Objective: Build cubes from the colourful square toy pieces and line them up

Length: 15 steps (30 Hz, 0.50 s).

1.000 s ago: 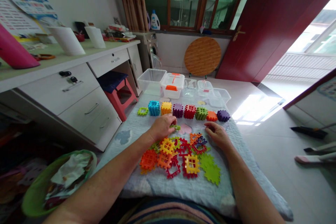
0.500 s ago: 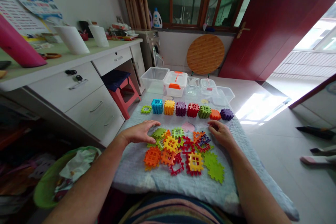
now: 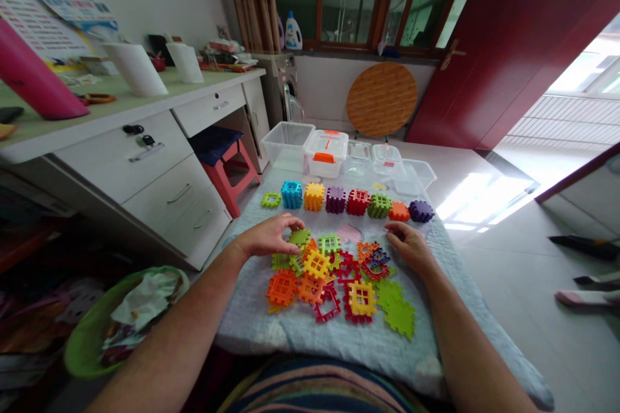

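Note:
My left hand point(image 3: 268, 236) pinches a green interlocking plastic tile point(image 3: 299, 237) between thumb and fingers, at the far left of a loose pile. My right hand point(image 3: 407, 245) is open with slightly bent fingers, holding nothing, right of a dark purple tile point(image 3: 380, 257). Between the hands lie yellow tiles point(image 3: 316, 264), orange tiles point(image 3: 282, 287), red tiles point(image 3: 327, 305) and light green tiles point(image 3: 398, 310), several with window cut-outs. Behind them stands a row of sorted stacks: blue point(image 3: 291, 195), yellow point(image 3: 314, 197), purple point(image 3: 336, 200), red point(image 3: 358, 202) and green point(image 3: 380, 206).
Clear plastic boxes line the table's far end, among them an open box point(image 3: 288, 145) and a lidded box with orange clips point(image 3: 327, 153). A desk with drawers point(image 3: 159, 174) and a stool point(image 3: 227, 161) flank the left side. A green basket point(image 3: 77, 348) stands at lower left.
My left hand has moved slightly right and away from me and closed on the green tile, which is lifted from the pile. My right hand stays about where it was.

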Each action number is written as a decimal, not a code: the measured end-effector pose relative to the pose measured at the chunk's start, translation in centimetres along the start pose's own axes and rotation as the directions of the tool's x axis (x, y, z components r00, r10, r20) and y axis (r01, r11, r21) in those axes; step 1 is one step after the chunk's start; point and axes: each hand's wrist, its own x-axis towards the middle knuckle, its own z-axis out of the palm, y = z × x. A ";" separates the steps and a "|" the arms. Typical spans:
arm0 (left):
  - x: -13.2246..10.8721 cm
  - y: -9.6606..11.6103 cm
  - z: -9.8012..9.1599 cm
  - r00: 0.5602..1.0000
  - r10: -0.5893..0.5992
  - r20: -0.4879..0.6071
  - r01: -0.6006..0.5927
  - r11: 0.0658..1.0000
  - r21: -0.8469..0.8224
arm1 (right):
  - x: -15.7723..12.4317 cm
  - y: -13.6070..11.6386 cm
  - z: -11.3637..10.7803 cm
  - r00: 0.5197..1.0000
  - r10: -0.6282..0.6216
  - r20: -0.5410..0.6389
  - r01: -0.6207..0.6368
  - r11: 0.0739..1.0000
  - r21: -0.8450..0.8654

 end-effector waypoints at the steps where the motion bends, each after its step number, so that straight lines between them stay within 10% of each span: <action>1: 0.3 0.4 0.1 0.999 0.000 -0.044 0.001 1.000 0.018 | 0.0 0.0 0.0 1.000 0.001 -0.001 -0.001 1.000 0.005; 15: 3.6 4.2 4.1 0.995 -0.003 -0.102 0.021 0.985 0.170 | -0.1 -0.5 -0.1 1.000 -0.009 -0.005 0.009 1.000 -0.028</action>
